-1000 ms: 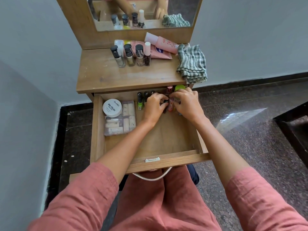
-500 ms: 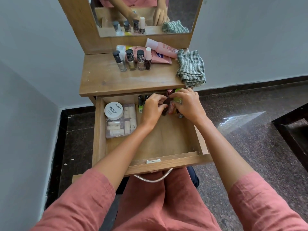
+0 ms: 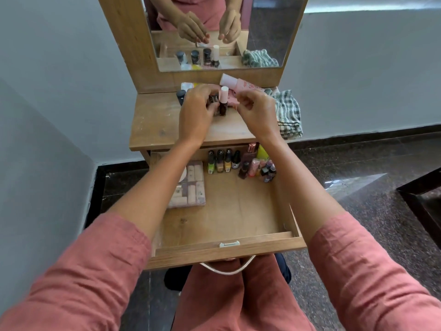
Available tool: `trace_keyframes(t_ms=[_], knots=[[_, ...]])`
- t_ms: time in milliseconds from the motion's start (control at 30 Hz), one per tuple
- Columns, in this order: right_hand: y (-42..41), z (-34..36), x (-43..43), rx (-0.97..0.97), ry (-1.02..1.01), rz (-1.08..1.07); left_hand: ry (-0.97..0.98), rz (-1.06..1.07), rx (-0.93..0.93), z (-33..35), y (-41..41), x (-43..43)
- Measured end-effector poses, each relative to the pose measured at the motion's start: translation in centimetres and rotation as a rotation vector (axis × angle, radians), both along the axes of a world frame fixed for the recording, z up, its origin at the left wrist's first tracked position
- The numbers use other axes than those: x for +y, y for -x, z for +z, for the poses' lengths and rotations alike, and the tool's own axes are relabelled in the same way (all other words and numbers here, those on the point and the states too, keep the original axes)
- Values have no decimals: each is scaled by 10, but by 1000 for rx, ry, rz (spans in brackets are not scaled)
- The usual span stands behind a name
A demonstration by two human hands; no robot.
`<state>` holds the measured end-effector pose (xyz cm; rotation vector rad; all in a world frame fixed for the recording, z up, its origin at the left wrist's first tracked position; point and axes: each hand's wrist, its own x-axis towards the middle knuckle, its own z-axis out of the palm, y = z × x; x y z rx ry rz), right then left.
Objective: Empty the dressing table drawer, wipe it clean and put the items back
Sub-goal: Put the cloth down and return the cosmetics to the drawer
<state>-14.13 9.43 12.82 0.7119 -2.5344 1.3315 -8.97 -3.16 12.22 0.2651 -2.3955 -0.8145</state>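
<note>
left hand (image 3: 198,113) fingers curled round tabletop polish bottles (image 3: 220,103) — seemingly gripping; right hand (image 3: 256,111) fingers loosely bent, empty.

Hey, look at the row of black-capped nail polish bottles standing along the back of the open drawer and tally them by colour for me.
Green bottle: 1
Beige bottle: 1
Yellow bottle: 1
Dark bottle with a pale label: 1
Total: 4
</note>
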Motion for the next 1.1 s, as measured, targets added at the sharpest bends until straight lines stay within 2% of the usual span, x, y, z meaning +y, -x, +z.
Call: trace_keyframes(t_ms=[200, 433, 633, 900, 1100], knots=[[19, 6, -27, 13, -42, 33, 203, -58, -136, 14, 19, -12], [29, 0, -35, -4, -73, 26, 283, -97, -258, 19, 28, -18], [26, 3, -32, 0, -65, 31, 226, -114, -264, 23, 25, -14], [4, 11, -7, 2, -58, 60, 8, -170, -249, 27, -1, 1], [-25, 10, 17, -15, -105, 132, -63, -190, -259, 24, -35, 20]])
